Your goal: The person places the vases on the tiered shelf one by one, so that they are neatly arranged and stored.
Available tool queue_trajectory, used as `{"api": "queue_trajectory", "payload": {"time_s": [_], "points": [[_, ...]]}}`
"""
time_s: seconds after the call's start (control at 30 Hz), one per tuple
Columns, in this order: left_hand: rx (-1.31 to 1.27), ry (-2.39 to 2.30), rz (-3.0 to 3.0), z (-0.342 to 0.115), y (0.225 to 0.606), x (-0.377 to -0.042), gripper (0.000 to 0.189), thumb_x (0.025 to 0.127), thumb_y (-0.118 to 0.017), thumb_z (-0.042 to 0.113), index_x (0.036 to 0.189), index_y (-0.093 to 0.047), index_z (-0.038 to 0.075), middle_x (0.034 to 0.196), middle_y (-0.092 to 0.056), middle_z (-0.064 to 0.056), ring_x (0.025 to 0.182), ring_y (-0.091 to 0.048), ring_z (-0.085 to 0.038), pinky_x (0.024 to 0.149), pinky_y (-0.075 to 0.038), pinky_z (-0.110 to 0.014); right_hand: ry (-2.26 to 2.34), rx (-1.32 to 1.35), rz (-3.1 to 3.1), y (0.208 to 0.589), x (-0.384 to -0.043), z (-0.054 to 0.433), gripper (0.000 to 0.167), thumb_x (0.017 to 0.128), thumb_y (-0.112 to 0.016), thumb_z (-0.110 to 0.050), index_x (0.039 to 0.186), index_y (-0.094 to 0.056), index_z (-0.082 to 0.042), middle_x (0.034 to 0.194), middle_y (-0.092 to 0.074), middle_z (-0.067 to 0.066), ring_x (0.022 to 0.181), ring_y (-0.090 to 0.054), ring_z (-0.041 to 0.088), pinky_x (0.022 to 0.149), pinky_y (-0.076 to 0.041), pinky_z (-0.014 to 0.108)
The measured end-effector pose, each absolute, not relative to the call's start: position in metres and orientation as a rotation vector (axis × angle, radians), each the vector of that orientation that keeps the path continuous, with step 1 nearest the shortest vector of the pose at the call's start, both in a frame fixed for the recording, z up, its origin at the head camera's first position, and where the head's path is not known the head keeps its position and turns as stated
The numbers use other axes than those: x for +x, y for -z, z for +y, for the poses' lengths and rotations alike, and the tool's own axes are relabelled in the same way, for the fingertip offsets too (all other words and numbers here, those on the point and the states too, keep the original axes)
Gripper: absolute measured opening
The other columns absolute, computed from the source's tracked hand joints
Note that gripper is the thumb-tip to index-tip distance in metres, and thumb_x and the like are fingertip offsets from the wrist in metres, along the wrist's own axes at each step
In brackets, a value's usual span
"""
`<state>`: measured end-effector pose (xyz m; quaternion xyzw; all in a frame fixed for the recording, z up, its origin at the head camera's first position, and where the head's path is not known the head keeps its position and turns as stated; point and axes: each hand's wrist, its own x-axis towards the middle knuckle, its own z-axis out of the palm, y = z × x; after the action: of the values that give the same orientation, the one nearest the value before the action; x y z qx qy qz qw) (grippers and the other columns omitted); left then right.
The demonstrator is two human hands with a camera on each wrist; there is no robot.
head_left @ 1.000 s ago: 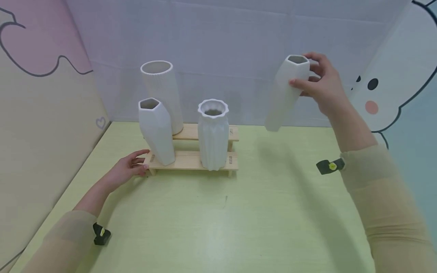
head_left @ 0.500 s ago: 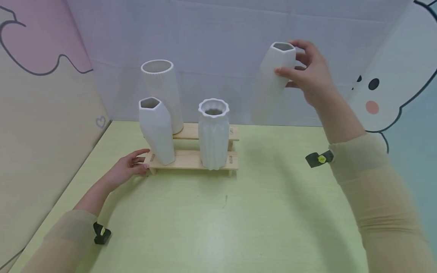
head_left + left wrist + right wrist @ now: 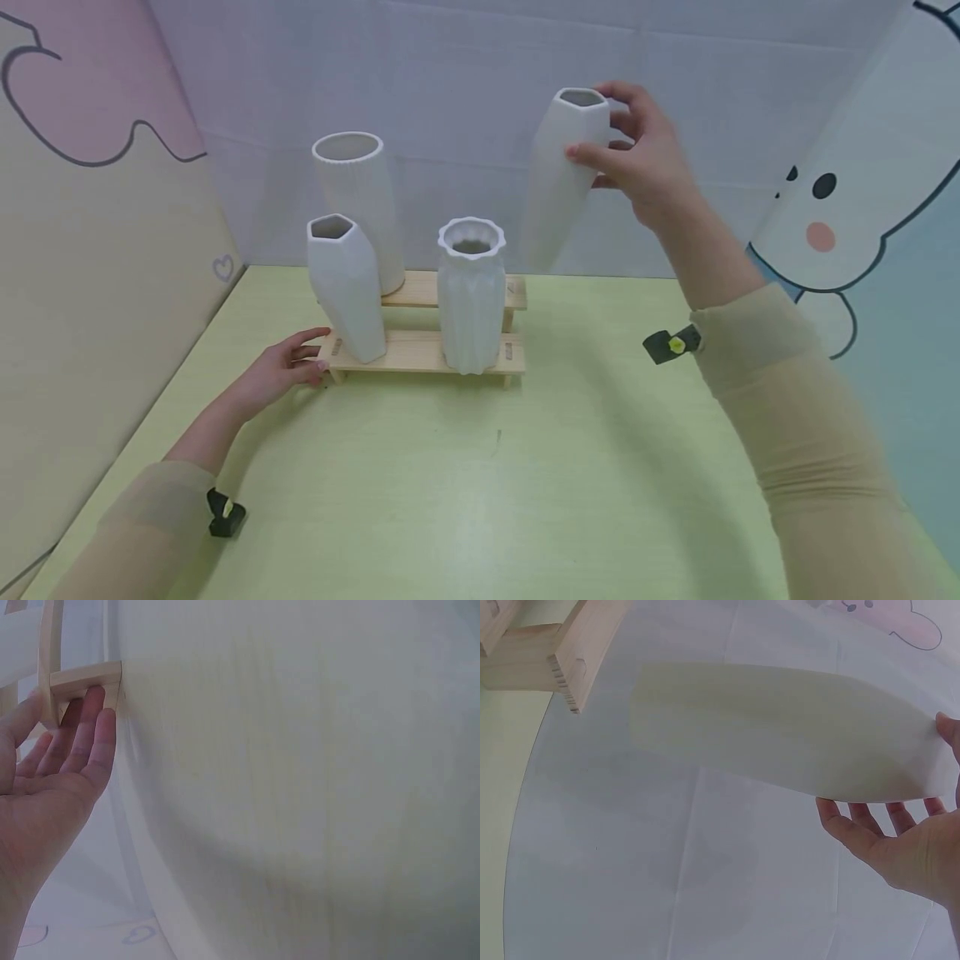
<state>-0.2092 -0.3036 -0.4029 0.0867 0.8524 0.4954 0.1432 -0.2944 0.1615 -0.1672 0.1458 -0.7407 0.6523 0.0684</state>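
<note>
My right hand (image 3: 648,158) grips a white faceted vase (image 3: 566,167) near its rim, thumb on the front and fingers behind. The vase hangs tilted in the air, right of and above the wooden two-step stand (image 3: 412,352). In the right wrist view the vase (image 3: 780,731) lies across the picture, clear of the stand's end (image 3: 585,656). My left hand (image 3: 281,371) pinches the left end of the stand's lower step. Up close in the left wrist view, that hand (image 3: 60,772) has its thumb on one side of the board (image 3: 49,660) and fingertips under it.
On the lower step stand another faceted vase (image 3: 348,292) and a fluted vase with a scalloped rim (image 3: 471,308). A tall ribbed cylinder vase (image 3: 360,187) is on the upper step at left. Pale cloth (image 3: 465,100) hangs behind the green table (image 3: 420,492).
My right hand has carried the faceted vase leftward and slightly up, closer to the stand. The left hand and the other vases have stayed put.
</note>
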Motion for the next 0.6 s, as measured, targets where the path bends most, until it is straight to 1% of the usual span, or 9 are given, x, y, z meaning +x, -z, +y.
{"api": "queue_trajectory", "payload": {"time_s": [0.23, 0.47, 0.6], "points": [[0.236, -1.42, 2.466, -0.304, 0.406, -0.21, 0.065, 0.096, -0.056, 0.025, 0.15, -0.023, 0.013, 0.138, -0.043, -0.029, 0.102, -0.062, -0.029, 0.085, -0.054, -0.033, -1.982, 0.45, -2.231, 0.169, -0.296, 0.147, 0.066, 0.073, -0.082, -0.013, 0.128, -0.048, -0.026, 0.127, -0.052, 0.008, 0.103, -0.055, 0.029, 0.073, -0.054, 0.034], [0.237, -1.41, 2.474, -0.304, 0.405, -0.209, 0.065, 0.096, -0.056, 0.026, 0.15, -0.023, 0.013, 0.138, -0.042, -0.029, 0.099, -0.063, -0.028, 0.085, -0.054, -0.033, -2.045, 0.48, -2.199, 0.176, -0.301, 0.134, 0.065, 0.072, -0.082, -0.012, 0.127, -0.049, -0.025, 0.126, -0.053, 0.008, 0.103, -0.055, 0.029, 0.073, -0.054, 0.037], [0.25, -1.429, 2.467, -0.303, 0.403, -0.208, 0.065, 0.096, -0.056, 0.025, 0.15, -0.023, 0.011, 0.138, -0.041, -0.03, 0.098, -0.063, -0.027, 0.085, -0.054, -0.034, -2.085, 0.491, -2.185, 0.183, -0.303, 0.125, 0.064, 0.072, -0.082, -0.01, 0.126, -0.05, -0.025, 0.126, -0.053, 0.008, 0.103, -0.056, 0.029, 0.073, -0.054, 0.037]]}}
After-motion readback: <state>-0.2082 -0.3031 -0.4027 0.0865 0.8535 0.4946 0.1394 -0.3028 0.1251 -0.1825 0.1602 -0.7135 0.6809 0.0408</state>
